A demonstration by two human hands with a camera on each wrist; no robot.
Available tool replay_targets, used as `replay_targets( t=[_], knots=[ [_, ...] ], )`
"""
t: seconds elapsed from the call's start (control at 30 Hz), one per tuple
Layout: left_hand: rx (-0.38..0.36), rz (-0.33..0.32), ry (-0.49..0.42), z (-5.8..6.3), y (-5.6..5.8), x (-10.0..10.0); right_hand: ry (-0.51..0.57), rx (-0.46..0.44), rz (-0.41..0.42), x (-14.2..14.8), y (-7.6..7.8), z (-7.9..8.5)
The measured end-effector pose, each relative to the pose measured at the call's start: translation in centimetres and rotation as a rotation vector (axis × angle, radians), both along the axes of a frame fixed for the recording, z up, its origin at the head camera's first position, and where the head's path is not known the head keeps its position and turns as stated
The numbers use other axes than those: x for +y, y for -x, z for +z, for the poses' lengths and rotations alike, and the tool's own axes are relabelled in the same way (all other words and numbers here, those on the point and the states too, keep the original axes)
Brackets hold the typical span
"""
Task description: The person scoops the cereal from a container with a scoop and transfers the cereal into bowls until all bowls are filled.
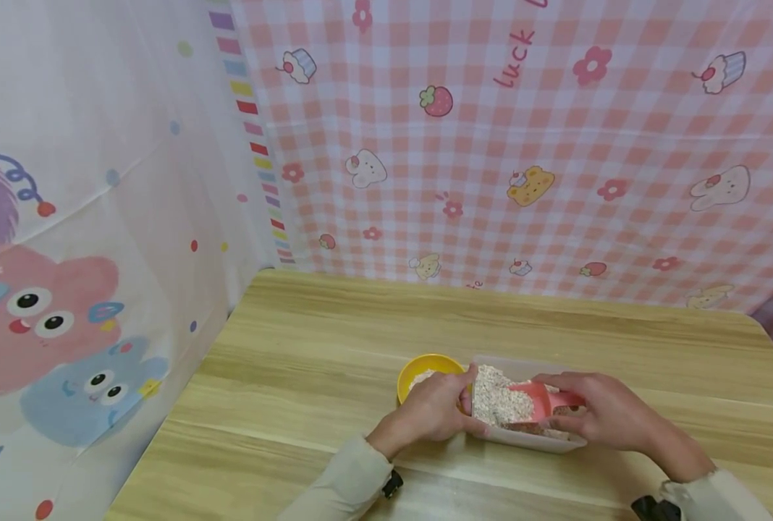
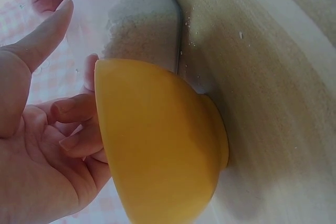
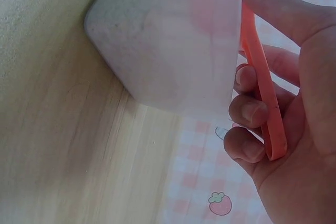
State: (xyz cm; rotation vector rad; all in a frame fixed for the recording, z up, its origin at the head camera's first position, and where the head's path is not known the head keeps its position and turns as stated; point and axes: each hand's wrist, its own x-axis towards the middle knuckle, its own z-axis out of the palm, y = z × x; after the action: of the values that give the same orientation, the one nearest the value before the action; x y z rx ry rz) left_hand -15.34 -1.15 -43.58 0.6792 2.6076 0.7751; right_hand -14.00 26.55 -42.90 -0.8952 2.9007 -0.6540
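Head view: Inside a container (image 1: 526, 439) held by the left hand (image 1: 435, 411), a pink scoop (image 1: 541, 402) was gripped by the right hand (image 1: 606, 411); flakes (image 1: 492, 394) risked being spilled beside the yellow bowl (image 1: 436, 362), left, by overtilting.

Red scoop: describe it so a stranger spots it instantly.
On the wooden table sits a whitish tub of pale flakes. There, the right hand grips the scoop. Unlike the neighbouring yellow bowl, it is coral-red and has a handle.

Pink checked cloth (image 1: 478, 145) hangs behind a wood-grain table (image 1: 295, 340).
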Motion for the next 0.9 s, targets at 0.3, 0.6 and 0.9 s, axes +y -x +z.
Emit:
replay_targets(
  t=[0.3, 0.6, 0.9],
  knots=[
    [0.003, -0.003, 0.000, 0.07, 0.01, 0.01, 0.055, -0.032, -0.030, 0.06, -0.38, 0.25],
    [0.002, 0.007, 0.012, 0.10, -0.01, 0.08, 0.103, -0.038, -0.055, 0.08, -0.57, 0.61],
    [0.005, 0.006, 0.008, 0.03, -0.09, -0.01, 0.192, -0.065, -0.040, -0.04, -0.68, 0.08]
  ],
)
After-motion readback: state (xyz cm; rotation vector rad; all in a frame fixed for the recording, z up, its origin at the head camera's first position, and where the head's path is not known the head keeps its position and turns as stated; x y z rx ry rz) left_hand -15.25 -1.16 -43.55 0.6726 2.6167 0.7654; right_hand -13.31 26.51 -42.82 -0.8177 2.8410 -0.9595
